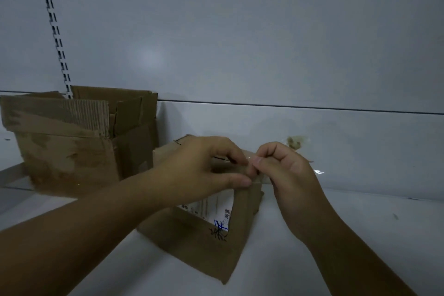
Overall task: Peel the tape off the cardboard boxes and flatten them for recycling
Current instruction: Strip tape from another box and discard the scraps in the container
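Observation:
A small brown cardboard box (199, 243) with a white shipping label (216, 209) sits on the white shelf in front of me. My left hand (199, 170) grips its top edge, thumb pressed along the cardboard. My right hand (286, 170) pinches a strip of clear tape (249, 160) at the box's upper right corner, right against my left fingertips. More peeled clear tape (318, 172) shows behind my right hand.
A larger open cardboard box (72, 146) with torn, raised flaps stands at the back left. A crumpled piece of tape with brown scraps (295, 142) lies behind my right hand. The white shelf surface (360, 211) meets a white back panel with a slotted upright (55, 31).

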A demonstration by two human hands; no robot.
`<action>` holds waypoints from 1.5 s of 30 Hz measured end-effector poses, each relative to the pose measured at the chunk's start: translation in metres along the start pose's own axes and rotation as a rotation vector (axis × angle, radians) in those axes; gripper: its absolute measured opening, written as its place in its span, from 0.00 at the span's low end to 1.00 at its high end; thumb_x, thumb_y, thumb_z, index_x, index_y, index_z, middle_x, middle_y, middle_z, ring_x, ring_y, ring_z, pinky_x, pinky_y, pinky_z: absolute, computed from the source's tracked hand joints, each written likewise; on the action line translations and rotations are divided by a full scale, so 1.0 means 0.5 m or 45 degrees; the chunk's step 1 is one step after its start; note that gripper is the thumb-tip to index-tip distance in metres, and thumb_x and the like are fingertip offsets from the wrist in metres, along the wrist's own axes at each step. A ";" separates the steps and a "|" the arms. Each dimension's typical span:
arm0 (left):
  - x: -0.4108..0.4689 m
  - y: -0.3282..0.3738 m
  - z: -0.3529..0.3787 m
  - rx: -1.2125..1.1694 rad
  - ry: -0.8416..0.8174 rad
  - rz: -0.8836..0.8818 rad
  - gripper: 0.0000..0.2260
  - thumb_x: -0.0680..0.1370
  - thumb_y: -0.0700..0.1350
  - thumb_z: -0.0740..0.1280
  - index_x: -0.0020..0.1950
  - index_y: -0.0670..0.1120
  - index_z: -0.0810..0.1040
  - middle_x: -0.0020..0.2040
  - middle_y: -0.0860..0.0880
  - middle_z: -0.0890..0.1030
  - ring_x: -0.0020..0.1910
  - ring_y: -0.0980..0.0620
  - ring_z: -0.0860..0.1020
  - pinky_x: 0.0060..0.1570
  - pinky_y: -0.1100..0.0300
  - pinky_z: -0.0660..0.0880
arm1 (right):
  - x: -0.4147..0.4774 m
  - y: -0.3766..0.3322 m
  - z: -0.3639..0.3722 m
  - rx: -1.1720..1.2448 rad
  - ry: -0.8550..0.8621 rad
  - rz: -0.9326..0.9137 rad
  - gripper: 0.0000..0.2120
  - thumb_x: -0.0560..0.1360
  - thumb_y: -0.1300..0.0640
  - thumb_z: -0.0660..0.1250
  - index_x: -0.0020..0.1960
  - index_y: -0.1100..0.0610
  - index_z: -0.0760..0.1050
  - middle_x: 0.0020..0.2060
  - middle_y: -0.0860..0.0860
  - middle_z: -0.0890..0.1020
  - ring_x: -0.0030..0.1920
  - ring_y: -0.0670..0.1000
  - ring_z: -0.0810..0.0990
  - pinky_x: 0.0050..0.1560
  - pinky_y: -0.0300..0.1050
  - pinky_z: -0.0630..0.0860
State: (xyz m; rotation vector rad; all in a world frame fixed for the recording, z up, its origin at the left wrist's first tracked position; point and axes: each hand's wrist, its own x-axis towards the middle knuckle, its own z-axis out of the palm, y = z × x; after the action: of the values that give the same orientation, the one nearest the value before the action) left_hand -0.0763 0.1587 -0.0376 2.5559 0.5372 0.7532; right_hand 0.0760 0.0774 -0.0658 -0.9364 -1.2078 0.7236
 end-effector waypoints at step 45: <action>0.060 -0.038 -0.009 -0.352 -0.215 -0.296 0.22 0.66 0.71 0.62 0.52 0.59 0.78 0.49 0.56 0.82 0.48 0.56 0.81 0.51 0.58 0.75 | 0.035 0.068 -0.044 -0.873 0.192 -0.376 0.14 0.72 0.49 0.61 0.41 0.59 0.78 0.39 0.49 0.80 0.43 0.48 0.77 0.46 0.52 0.76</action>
State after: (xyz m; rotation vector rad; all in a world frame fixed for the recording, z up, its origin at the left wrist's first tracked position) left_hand -0.0601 0.1899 -0.0308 2.2285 0.6150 0.4869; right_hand 0.1020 0.1034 -0.0902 -1.3023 -1.4462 -0.0176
